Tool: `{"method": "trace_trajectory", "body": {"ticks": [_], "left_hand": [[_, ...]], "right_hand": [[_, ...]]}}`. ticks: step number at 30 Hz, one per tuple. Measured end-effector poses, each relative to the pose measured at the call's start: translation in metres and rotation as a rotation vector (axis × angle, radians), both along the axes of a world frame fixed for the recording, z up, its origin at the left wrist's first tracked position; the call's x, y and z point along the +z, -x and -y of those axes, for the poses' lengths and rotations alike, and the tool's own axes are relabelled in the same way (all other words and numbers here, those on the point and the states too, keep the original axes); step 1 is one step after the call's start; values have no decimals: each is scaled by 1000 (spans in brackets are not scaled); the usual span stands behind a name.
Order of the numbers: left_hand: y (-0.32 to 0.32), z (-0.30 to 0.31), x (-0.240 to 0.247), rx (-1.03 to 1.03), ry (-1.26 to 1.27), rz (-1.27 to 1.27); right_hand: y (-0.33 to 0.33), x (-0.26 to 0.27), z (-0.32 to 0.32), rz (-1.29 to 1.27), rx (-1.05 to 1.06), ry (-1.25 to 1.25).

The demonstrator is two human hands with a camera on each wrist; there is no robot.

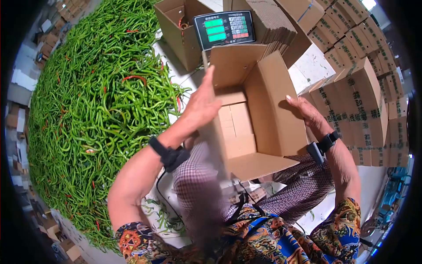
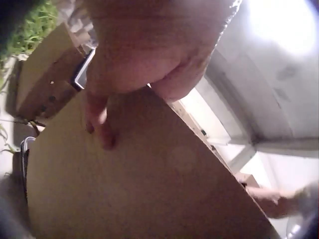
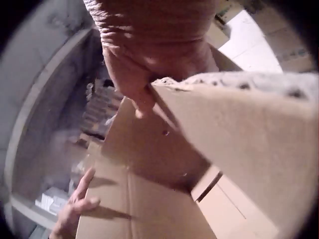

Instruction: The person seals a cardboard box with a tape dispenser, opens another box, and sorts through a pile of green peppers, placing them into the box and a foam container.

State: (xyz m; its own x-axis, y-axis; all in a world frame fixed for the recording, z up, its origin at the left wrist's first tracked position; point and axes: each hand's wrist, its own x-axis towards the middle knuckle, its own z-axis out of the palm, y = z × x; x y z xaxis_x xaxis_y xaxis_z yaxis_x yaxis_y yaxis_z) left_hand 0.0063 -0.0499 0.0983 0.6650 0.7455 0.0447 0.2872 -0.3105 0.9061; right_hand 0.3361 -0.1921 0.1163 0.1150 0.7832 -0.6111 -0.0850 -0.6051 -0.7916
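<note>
Between both hands an open-topped cardboard box (image 1: 272, 105) is tilted above the person's lap, its flaps spread and its inside bare. On its left side, the left hand (image 1: 200, 108) grips the wall, thumb toward the inside. The left wrist view shows fingers (image 2: 102, 124) of that hand lying on the outer cardboard. At the opposite side the right hand (image 1: 309, 113) holds the right flap, thumb on its face and the other fingers mostly hidden behind it. A flap edge (image 3: 239, 84) of the box fills much of the right wrist view.
A large heap of green chillies (image 1: 110, 101) with some red ones spreads on the left. Beyond the box stand a scale display (image 1: 224, 28), another open carton (image 1: 182, 48) and a stack of flattened cardboard (image 1: 274, 22). Printed cartons (image 1: 351, 105) are stacked on the right.
</note>
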Motion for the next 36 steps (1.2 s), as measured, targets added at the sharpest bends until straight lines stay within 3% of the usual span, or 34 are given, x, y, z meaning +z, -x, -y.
{"method": "trace_trajectory", "body": {"ticks": [3,5,6,8,9,10,11,12,14,15,18,20,21,22,23,26,27,28,30,31,32,33,34,36], "left_hand": [[29,4,-6,-48,148,136],[42,7,-23,7,608,507],[45,3,-58,74,563,457],[56,-8,-104,1,393,67],[61,-14,-131,-33,230,63],[56,-13,-128,-67,256,23],[51,-12,-123,-101,280,-18],[45,-10,-135,-84,-124,-118],[35,-8,-136,-137,211,-6],[28,-7,-137,-148,317,39],[-3,3,-151,-122,326,136],[-10,4,-156,-106,263,187],[-5,4,-155,-103,228,203],[10,1,-137,-60,227,118],[24,-2,-120,-21,228,31],[110,13,-117,181,600,234],[153,27,-148,278,682,335],[192,53,-154,421,597,249],[276,120,-189,483,275,9],[306,160,-212,656,550,33],[330,205,-241,662,376,-96],[353,249,-270,680,198,-243],[377,294,-300,712,27,-391],[366,352,-300,797,118,-508]], "right_hand": [[-17,-47,6,-48,-125,-42],[-27,-83,13,132,-99,-39],[-28,-92,17,115,-85,-30],[-19,-114,18,757,-61,-228],[-12,-114,15,973,21,-148],[-3,-106,9,1187,114,-87],[9,-108,7,1301,198,-213],[22,-107,5,1412,265,-348],[60,-74,-18,301,37,-199],[65,-76,-21,229,64,-221],[40,-107,-31,353,315,-138],[9,-109,-28,419,353,-36],[-26,-125,-17,315,247,8],[-89,-151,-6,277,333,-49],[-75,-137,-18,374,356,-55],[-68,-111,-46,516,562,-227],[-66,-107,-56,583,636,-285],[-72,-104,-60,582,646,-283],[-99,-97,-77,761,565,-243],[-108,-85,-83,821,615,-200],[-115,-68,-89,882,663,-162],[-91,-42,-83,1018,699,-231],[-62,-16,-78,983,686,-246],[19,48,-64,1045,789,-274]]}}
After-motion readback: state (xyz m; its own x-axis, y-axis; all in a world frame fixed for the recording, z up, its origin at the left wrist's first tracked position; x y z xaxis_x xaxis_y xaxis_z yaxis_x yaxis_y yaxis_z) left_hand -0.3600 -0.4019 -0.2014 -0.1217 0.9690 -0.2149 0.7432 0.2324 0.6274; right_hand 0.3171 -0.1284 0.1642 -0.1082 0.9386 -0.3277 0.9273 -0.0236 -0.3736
